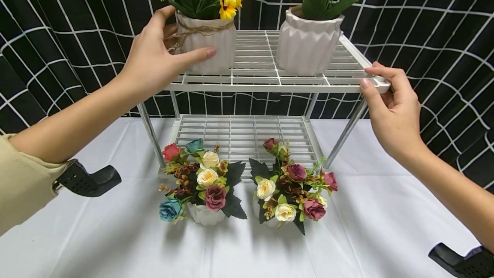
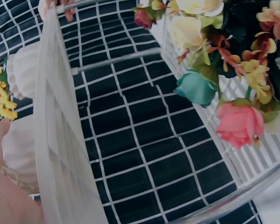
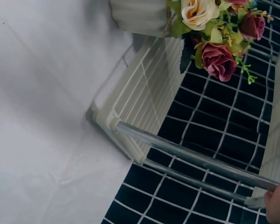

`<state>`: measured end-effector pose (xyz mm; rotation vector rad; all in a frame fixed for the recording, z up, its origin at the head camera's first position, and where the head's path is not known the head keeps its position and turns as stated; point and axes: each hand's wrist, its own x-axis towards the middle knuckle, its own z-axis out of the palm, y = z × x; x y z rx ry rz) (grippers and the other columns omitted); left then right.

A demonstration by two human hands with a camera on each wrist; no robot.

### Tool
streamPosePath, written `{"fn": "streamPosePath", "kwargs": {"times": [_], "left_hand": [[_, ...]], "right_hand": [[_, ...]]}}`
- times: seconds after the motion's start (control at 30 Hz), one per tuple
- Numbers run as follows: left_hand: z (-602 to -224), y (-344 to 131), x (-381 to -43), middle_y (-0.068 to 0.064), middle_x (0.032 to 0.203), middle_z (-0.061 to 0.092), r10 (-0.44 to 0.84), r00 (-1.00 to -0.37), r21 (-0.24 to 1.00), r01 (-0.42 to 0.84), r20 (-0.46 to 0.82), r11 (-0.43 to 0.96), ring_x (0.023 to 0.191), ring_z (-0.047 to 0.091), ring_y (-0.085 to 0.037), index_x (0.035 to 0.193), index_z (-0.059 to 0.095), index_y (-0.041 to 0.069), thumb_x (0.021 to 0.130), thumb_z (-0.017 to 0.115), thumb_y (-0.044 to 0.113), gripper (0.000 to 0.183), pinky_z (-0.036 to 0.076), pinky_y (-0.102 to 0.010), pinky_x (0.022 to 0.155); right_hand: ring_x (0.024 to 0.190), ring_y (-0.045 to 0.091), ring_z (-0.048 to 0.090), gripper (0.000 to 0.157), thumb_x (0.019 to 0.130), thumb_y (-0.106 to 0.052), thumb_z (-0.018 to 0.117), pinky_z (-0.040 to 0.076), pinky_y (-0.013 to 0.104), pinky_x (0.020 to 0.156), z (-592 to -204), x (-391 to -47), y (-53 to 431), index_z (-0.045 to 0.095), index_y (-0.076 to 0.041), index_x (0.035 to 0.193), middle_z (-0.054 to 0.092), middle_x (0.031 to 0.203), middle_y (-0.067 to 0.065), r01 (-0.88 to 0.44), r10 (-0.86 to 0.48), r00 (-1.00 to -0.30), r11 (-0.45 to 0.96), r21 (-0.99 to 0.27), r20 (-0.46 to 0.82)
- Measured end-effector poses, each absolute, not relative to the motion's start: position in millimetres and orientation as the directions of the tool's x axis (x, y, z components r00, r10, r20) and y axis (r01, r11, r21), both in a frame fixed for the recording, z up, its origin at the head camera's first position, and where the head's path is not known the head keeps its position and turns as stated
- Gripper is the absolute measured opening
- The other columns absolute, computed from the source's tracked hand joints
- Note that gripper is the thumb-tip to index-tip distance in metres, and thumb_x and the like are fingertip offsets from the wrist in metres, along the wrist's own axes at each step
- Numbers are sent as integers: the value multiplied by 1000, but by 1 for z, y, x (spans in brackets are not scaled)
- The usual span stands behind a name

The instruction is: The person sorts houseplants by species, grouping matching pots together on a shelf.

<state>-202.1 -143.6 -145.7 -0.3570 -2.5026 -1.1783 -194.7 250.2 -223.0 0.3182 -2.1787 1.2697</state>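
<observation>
My left hand (image 1: 154, 55) holds a white pot (image 1: 216, 50) of yellow sunflowers, thumb across its front and fingers round its left side. Twine (image 1: 200, 30) is tied round this pot's neck, and it stands on the left of the upper rack (image 1: 254, 55). With my right hand (image 1: 399, 110) I pinch the front right corner of that rack, thumb in front and fingers over the edge. A second white sunflower pot (image 1: 308, 42), ribbed, stands on the rack's right half. In the left wrist view, part of my left hand (image 2: 9, 186) shows beside the twined pot (image 2: 21, 149).
Below is a lower rack (image 1: 239, 132), joined by metal posts (image 1: 347, 132). In front of it, on white cloth (image 1: 127, 235), stand two pots of artificial roses, the left arrangement (image 1: 208, 177) and the right arrangement (image 1: 285, 213). Black fabric with a white grid (image 1: 436, 25) hangs behind.
</observation>
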Motion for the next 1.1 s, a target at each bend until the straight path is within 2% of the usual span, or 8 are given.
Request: {"fn": "streamPosePath", "kwargs": {"times": [0.2, 0.33, 0.63, 0.7, 0.83, 0.9, 1.03, 1.1], "left_hand": [[-152, -154, -191, -14, 172, 31, 50, -906, 675, 349, 421, 650, 155, 37, -29, 170, 15, 14, 94, 81, 43, 105, 36, -43, 126], [-158, -163, -182, -15, 170, 35, 42, -887, 644, 366, 460, 672, 155, 38, -32, 170, 20, 13, 93, 82, 40, 102, 35, -45, 127], [-177, -176, -165, -16, 163, 45, -12, -796, 596, 443, 605, 670, 151, 44, -25, 164, 34, 7, 91, 86, 24, 92, 37, -38, 125], [-184, -177, -162, -16, 161, 48, -21, -765, 580, 469, 644, 666, 150, 47, -24, 162, 39, 5, 89, 87, 22, 89, 38, -35, 124], [-197, -178, -159, -15, 155, 56, -35, -706, 540, 508, 708, 671, 136, 61, -30, 157, 48, 3, 89, 88, 21, 81, 45, -19, 113], [-201, -179, -159, -14, 154, 57, -38, -680, 520, 521, 732, 677, 132, 63, -33, 156, 49, 4, 90, 87, 21, 78, 46, -21, 112], [-206, -183, -161, -15, 152, 59, -37, -644, 479, 528, 764, 701, 121, 65, -37, 155, 51, 3, 94, 82, 21, 71, 47, -39, 107], [-209, -185, -162, -19, 145, 63, -40, -624, 459, 529, 781, 714, 113, 64, -38, 153, 54, 2, 96, 79, 21, 65, 45, -36, 97]], "right_hand": [[138, 15, 57, 31, 108, -15, 58, 47, 13, 108, -223, -195, 249, 61, -11, 139, 50, 157, 15, -488, 92, -791, 502, -714, 605], [138, 15, 57, 31, 108, -16, 58, 47, 13, 108, -223, -195, 249, 61, -11, 139, 50, 158, 14, -487, 87, -792, 508, -710, 605], [141, 16, 55, 30, 109, -14, 57, 48, 12, 106, -223, -196, 250, 61, -9, 138, 50, 157, 15, -502, 81, -784, 500, -706, 615], [139, 16, 56, 30, 109, -15, 56, 48, 11, 106, -223, -195, 250, 60, -9, 138, 50, 157, 14, -502, 81, -784, 501, -705, 616], [135, 14, 57, 30, 109, -16, 56, 48, 11, 105, -225, -195, 249, 60, -10, 138, 50, 158, 13, -499, 84, -784, 504, -705, 615], [134, 13, 58, 30, 110, -17, 55, 48, 11, 105, -225, -195, 249, 59, -10, 139, 49, 159, 12, -498, 86, -784, 504, -706, 614], [121, 10, 59, 37, 111, -18, 52, 47, 10, 104, -229, -194, 246, 51, -9, 146, 47, 157, 11, -510, 74, -780, 500, -700, 621], [120, 10, 57, 42, 111, -19, 51, 47, 12, 107, -232, -192, 244, 43, -10, 152, 44, 158, 10, -516, 70, -777, 498, -697, 625]]}}
